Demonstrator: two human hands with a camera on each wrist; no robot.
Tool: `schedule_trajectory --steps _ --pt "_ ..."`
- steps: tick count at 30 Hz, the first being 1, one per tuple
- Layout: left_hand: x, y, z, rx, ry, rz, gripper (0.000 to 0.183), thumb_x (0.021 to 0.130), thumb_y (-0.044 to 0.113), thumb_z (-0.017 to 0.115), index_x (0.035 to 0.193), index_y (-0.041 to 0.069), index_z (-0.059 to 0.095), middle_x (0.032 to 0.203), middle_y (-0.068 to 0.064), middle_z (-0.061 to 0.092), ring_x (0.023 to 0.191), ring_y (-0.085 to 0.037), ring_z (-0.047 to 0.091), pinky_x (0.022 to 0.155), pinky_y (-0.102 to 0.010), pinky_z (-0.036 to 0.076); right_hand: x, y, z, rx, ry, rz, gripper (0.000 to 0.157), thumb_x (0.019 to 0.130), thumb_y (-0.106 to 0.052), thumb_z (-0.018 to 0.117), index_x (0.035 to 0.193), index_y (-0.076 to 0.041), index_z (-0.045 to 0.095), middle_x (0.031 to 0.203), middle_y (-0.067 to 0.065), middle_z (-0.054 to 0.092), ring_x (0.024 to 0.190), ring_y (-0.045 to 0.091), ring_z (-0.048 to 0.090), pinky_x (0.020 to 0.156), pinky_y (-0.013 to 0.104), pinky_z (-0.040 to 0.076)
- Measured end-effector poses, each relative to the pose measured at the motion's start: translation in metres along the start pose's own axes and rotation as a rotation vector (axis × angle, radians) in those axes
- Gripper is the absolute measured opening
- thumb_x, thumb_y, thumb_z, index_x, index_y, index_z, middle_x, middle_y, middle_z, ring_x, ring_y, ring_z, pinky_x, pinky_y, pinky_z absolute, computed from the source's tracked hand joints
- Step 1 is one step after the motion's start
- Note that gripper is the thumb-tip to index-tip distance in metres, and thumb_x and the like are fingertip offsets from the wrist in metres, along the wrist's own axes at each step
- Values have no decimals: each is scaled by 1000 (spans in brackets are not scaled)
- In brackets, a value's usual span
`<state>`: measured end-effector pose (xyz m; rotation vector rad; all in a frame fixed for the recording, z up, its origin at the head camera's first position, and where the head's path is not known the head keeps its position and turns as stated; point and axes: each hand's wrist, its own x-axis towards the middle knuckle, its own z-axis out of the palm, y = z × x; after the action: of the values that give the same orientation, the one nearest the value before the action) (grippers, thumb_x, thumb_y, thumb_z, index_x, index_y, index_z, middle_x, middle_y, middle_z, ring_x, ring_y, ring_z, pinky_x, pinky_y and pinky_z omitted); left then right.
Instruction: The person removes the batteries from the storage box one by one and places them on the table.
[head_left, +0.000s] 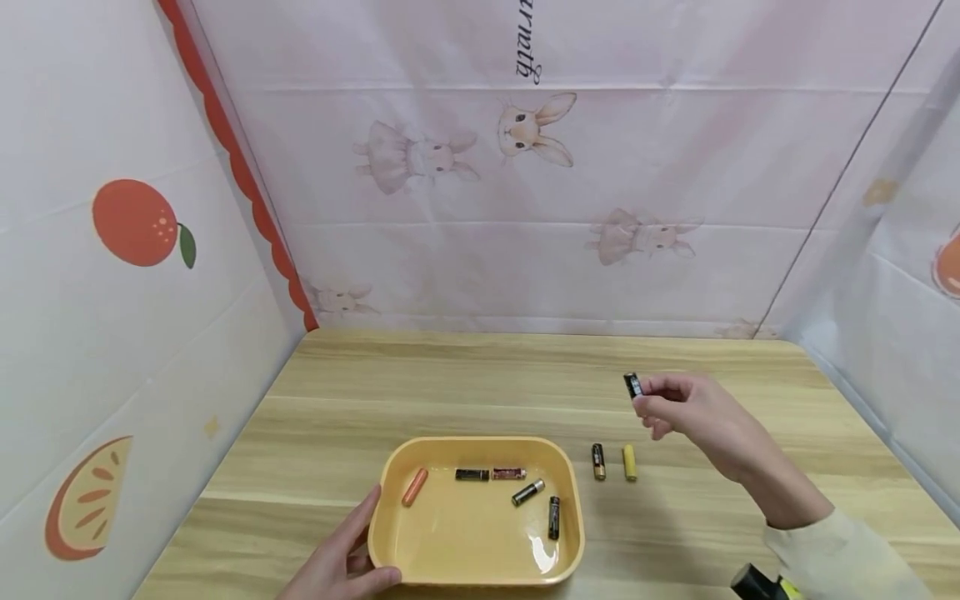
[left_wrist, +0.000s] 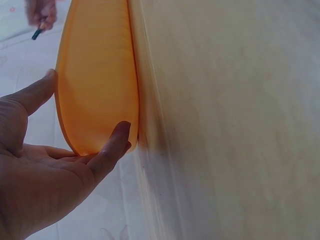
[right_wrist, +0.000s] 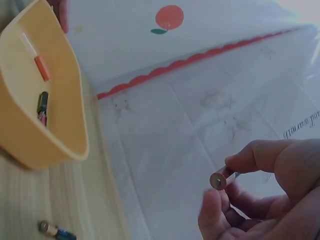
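My right hand (head_left: pixel 693 417) pinches a dark battery (head_left: pixel 633 385) between thumb and fingers, raised above the table to the right of the yellow tray (head_left: pixel 480 578). In the right wrist view the battery's round end (right_wrist: pixel 218 181) faces the camera. My left hand (head_left: pixel 341 554) holds the tray's near left corner, thumb on the front wall and a finger along the left side. Inside the tray lie an orange battery (head_left: pixel 415 487), a dark red one (head_left: pixel 509 473) and several dark ones, including one near the right wall (head_left: pixel 553 517).
Right of the tray, a black-and-gold battery (head_left: pixel 598 461) and a yellow battery (head_left: pixel 629 462) lie side by side on the wooden table (head_left: pixel 450 375). A black object (head_left: pixel 753 582) shows by the right sleeve. Printed sheets (head_left: pixel 480 275) hang behind and at both sides.
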<state>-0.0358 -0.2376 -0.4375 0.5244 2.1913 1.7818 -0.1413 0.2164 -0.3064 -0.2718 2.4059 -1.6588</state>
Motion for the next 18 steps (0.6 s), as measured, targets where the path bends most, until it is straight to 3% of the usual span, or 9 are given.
schedule_trajectory --steps 4,12,18 --pt "1 0 0 4 -5 12 102 94 5 76 155 -19 -2 151 -55 5 120 -35 61 89 -30 60 -2 18 -8 -19 34 75 25 102 -15 65 112 7 60 87 7 57 74 16 56 70 31 58" --pt "1 -1 -1 5 -12 33 101 95 5 75 154 -20 -2 150 -55 5 118 -38 61 88 -31 60 -2 56 -17 -52 42 171 28 102 -15 63 113 11 61 85 7 62 72 17 61 67 32 61" --pt "1 -1 0 -3 -3 3 102 95 5 76 154 -19 -3 149 -56 9 116 -34 64 88 -30 60 -1 85 -16 -83 32 209 26 103 -13 63 109 12 64 80 6 63 71 14 60 62 30 61"
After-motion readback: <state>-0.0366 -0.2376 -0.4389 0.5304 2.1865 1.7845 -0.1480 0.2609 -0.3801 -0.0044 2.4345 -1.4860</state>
